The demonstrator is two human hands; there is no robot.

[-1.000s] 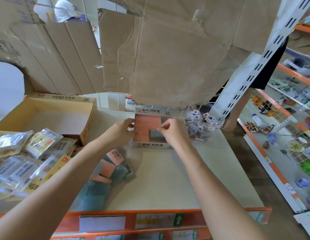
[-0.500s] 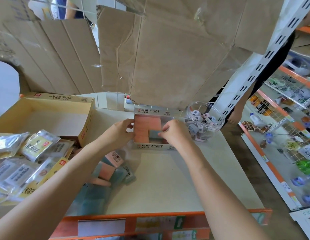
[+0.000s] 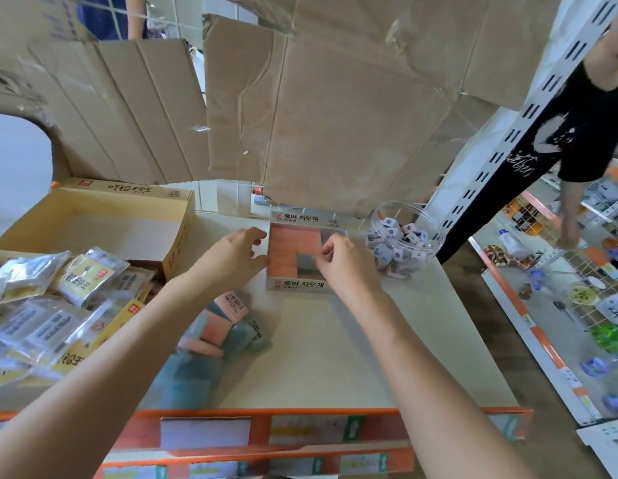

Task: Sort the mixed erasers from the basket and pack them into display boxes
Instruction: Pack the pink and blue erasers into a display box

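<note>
The left hand (image 3: 231,259) is held against the left wall of the display box (image 3: 302,284), with its fingers curled round that wall and the thumb low against it. The right hand (image 3: 343,262) is held over the box's right half, its fingertips (image 3: 325,246) drawn together at the edge of the pink erasers (image 3: 290,242); whether one is pinched cannot be told.

The pink erasers are packed in the box in an L-shape along its back and left side, and a grey-blue gap is left at the front right. The box is set flat on the pale counter (image 3: 335,357), near its back edge.

A loose pile of erasers (image 3: 228,326), pink and grey-blue, is seen on the counter under the left forearm, near the box's front left corner. Just to the right of the box a clear round tub (image 3: 409,223) is tipped on its side, with small pastel pieces spilling from its mouth.

Farther left, an open yellow carton (image 3: 93,233) is placed on the counter, with plastic-wrapped packets (image 3: 45,305) heaped in front of it. Flattened cardboard sheets (image 3: 317,115) are hung behind the counter. A white slotted upright (image 3: 507,133) is seen at the right, and beyond it a person in black clothing (image 3: 559,150).
</note>
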